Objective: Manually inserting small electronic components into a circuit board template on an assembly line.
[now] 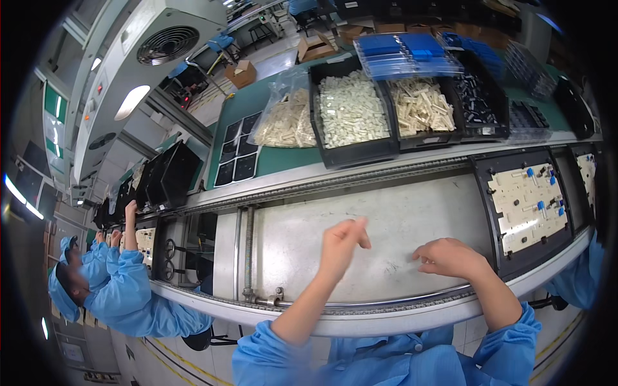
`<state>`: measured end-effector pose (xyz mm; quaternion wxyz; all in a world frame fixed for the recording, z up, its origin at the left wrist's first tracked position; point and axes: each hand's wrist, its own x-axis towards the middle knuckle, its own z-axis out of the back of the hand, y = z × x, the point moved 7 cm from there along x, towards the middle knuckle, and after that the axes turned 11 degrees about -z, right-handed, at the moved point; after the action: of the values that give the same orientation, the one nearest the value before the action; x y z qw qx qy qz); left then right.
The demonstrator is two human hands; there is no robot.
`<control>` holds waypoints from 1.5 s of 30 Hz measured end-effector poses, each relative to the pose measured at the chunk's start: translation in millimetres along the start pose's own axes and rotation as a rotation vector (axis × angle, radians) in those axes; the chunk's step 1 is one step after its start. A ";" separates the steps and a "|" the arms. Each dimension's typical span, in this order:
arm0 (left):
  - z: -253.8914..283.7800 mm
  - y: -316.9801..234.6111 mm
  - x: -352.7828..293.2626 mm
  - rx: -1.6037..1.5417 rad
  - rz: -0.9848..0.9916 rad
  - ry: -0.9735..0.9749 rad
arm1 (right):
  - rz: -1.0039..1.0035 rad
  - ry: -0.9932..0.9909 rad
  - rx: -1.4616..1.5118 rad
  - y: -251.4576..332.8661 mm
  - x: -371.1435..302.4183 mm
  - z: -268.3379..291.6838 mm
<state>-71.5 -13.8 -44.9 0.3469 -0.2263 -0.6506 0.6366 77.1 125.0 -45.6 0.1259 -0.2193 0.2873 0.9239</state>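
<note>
- The left hand [341, 241] is raised above the grey metal conveyor plate [360, 219], fingers pinched together and pointing up and right; whether anything small sits between the fingertips cannot be told.
- The right hand [447, 257] lies low over the plate near its front edge, fingers curled narrow and pointing left; nothing can be seen in it.
- The two hands are apart, with bare plate between and behind them up to the chain rail [360, 183].
- One black carrier tray [515, 257] sits just right of the right hand, holding a cream circuit board [528, 206] with several small blue parts; its long axis runs front to back, tilted slightly.
- Beyond the rail, on the green tabletop [277, 161], stand three black bins in a row: white parts [353, 112], cream parts [421, 106], dark parts [476, 96].
- A clear bag of cream parts [286, 119] lies left of the bins.
- At far left a co-worker in a blue smock [122, 289] reaches toward the line.
</note>
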 end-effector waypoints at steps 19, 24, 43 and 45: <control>6.4 7.7 4.5 -0.777 0.103 -0.187 | -0.043 0.024 0.016 -6.2 3.0 -3.0; 6.7 7.0 5.9 -0.790 0.099 -0.189 | -0.037 0.018 0.006 -9.3 4.6 -4.2; 1.3 5.1 1.9 -0.700 0.129 -0.217 | 0.096 -0.459 0.155 -6.8 9.4 51.8; 1.9 5.1 1.2 -0.697 0.130 -0.227 | 0.144 -0.596 0.164 -3.7 15.9 81.3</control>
<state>-74.5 -13.8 -49.7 0.1333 -0.2997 -0.8469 0.4185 37.5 177.3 5.2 0.1559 0.0928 0.3259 0.9278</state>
